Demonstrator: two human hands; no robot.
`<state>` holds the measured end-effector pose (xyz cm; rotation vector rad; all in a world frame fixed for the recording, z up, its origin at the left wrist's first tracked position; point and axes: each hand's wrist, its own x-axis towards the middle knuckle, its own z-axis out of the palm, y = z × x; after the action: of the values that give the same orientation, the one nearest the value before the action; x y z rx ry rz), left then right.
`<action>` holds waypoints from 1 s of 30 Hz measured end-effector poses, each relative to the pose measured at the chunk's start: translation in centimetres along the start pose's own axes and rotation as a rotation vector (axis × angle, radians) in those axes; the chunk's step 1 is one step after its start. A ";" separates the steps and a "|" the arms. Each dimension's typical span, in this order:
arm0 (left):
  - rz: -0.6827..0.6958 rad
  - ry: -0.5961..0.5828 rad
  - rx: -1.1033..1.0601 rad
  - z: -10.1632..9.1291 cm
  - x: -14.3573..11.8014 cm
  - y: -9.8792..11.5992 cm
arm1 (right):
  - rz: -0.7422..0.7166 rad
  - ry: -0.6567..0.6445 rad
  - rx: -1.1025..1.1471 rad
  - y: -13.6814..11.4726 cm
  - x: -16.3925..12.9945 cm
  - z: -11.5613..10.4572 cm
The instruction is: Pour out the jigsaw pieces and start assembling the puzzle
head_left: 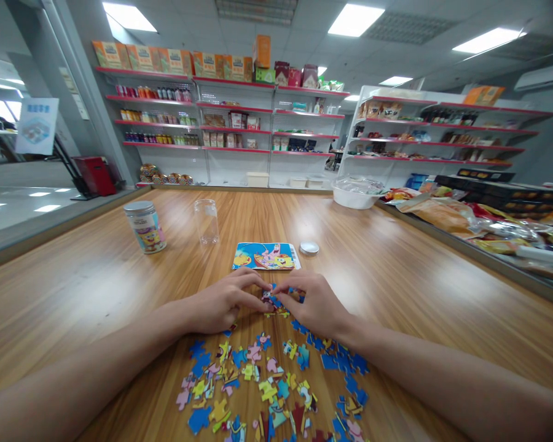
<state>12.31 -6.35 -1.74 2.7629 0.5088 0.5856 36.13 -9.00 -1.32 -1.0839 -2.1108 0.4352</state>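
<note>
Several joined puzzle pieces (271, 299) lie on the wooden table between my hands. My left hand (228, 301) grips their left side, thumb and index finger on the edges. At the right side, my right hand (316, 301) has its thumb and fingertips pinched on a small puzzle piece, partly hidden by the fingers. Just beyond lies a picture card (265, 256) with cartoon figures on blue. Nearer to me, many loose puzzle pieces (267, 390) in blue, yellow and pink are scattered. A group of blue pieces (343, 359) lies by my right forearm.
A printed can with a grey lid (146, 228) and a clear jar (206, 221) stand at left. A silver lid (309, 247) lies right of the card. A white basket (357, 195) sits at the far edge, packaged goods (470, 221) at right. Stocked shelves (235, 110) stand behind.
</note>
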 end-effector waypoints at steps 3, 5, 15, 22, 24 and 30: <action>0.012 0.010 -0.008 0.0 0.0 0.0 | -0.082 -0.056 -0.009 0.3 -0.3 0.2; 0.015 0.009 -0.008 0.0 0.0 0.0 | -0.085 -0.088 -0.028 0.5 -0.4 0.2; 0.008 -0.017 0.000 -0.1 0.0 -0.1 | -0.025 -0.109 -0.072 0.1 -0.2 0.0; 0.017 -0.016 0.007 0.0 -0.1 -0.3 | 0.194 -0.073 0.031 -0.7 0.0 -0.3; 0.025 -0.014 0.009 0.0 -0.1 -0.4 | 0.244 -0.031 0.062 -0.7 0.2 -0.3; 0.034 -0.006 0.018 0.0 -0.1 -0.2 | 0.225 0.038 0.133 -0.2 0.3 0.1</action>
<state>12.15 -6.18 -1.83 2.7950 0.4692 0.5823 35.84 -8.86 -1.11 -1.2459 -1.9055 0.6472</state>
